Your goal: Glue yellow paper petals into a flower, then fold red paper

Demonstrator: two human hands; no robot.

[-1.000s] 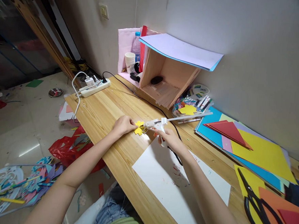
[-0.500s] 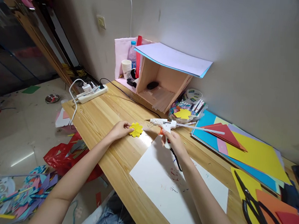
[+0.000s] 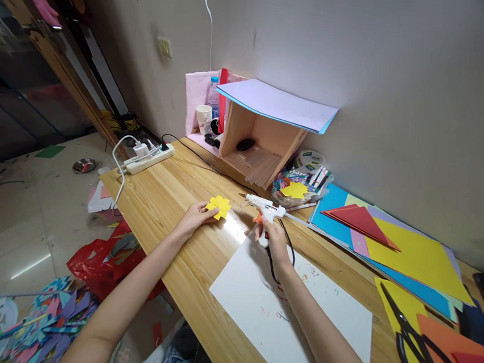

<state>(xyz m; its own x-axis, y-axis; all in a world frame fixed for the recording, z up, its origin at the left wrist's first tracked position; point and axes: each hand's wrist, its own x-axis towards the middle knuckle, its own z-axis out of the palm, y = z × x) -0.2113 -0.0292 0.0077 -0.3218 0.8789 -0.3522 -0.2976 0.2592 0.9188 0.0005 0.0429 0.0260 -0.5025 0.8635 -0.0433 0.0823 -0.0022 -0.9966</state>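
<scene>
Between the thumb and fingers of my left hand [image 3: 195, 218] is a yellow paper flower [image 3: 219, 206], held by its left edge just over the wooden table. My right hand [image 3: 274, 236] is wrapped round the handle of a white hot glue gun [image 3: 265, 204] with an orange trigger. Its nozzle points left toward the flower, with a gap between them. A clear glue stick [image 3: 299, 221] sticks out of the gun's back, and a black cord hangs from the grip. Beneath my right forearm lies a stained white sheet [image 3: 249, 309].
Behind the hands stand an open cardboard box [image 3: 265, 136] and a tub of markers [image 3: 295, 188]. Coloured paper [image 3: 412, 243] and black scissors [image 3: 421, 340] lie at the right. A power strip [image 3: 150, 159] sits at the table's left edge. Paper scraps [image 3: 50, 323] cover the floor.
The flower has been lifted and tilted, so more of its face shows to the camera. The glue gun has turned, its glue stick now slanting lower to the right.
</scene>
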